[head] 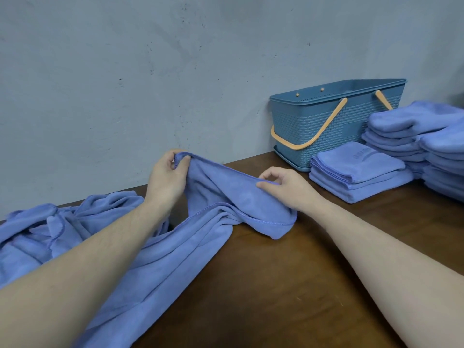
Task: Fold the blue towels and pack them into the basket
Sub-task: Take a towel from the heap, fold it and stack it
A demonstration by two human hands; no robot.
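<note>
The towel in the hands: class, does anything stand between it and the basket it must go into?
Nothing blocks the way. The towel hangs between the left hand and right hand; bare table lies toward the basket. The folded towels sit in front of the basket's right part.

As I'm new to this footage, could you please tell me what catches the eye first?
Two bare hands, left hand and right hand, pinch a rumpled blue microfibre towel at centre above the brown wooden table. Behind right stands a blue woven-pattern plastic basket with orange handles, beside folded blue towel stacks.
</note>
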